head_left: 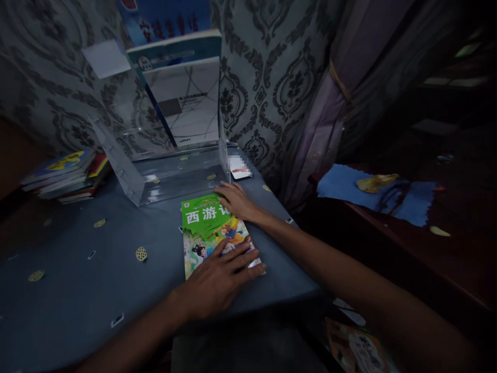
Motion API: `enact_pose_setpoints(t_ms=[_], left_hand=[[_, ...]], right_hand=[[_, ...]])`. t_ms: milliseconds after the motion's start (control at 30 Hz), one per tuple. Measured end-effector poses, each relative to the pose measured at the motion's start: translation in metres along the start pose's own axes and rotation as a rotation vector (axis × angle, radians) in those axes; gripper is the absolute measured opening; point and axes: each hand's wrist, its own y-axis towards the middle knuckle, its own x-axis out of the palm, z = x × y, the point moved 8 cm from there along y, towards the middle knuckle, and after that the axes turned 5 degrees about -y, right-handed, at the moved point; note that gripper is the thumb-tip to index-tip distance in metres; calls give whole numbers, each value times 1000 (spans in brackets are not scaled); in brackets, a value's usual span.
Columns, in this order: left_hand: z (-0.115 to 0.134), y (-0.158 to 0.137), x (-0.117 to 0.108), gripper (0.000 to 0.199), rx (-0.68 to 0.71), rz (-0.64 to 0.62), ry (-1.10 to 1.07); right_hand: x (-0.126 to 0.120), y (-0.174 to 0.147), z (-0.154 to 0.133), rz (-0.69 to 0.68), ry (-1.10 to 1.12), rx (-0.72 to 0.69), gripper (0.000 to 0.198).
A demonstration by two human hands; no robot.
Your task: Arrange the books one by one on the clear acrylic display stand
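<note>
The left hand (223,280) lies palm down across the lower part of a green paperback with white Chinese characters and cartoon figures (204,230), fingers spread and not closed on anything. The right hand (237,202) rests at the book's upper right corner, its fingers loosely extended over the edge without clasping it. The book lies flat and shut, cover up, near the edge of a table under a blue-grey patterned cloth (77,290). As far as shows, it is laid fairly straight beneath both hands, neither opened nor lifted, and is outside the transparent plastic rack (124,171) just beyond it.

In that rack stands a white and teal book (198,103), with a blue book (166,15) rising behind. The rack's low front wall comes between these and the green book. A small, flat, partly blurred object (239,168) lies beside the rack, near the right hand. A stack of thin, colourful books (68,176) sits to the left; a ragged blue cloth (339,181) lies well apart on the right.
</note>
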Motion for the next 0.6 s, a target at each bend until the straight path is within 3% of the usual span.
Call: enact_pose_setpoints(t_ms=[133, 333, 467, 600], left_hand=[[1, -1, 1, 56, 28, 9, 35], [3, -2, 0, 56, 35, 28, 55], [4, -3, 0, 56, 48, 39, 76], [4, -3, 1, 54, 58, 44, 93]], right_hand=[[9, -14, -37, -156, -362, -153, 42], [44, -32, -99, -441, -241, -485, 48], [51, -19, -101, -499, -184, -482, 52], [47, 1, -77, -439, -198, -396, 51]])
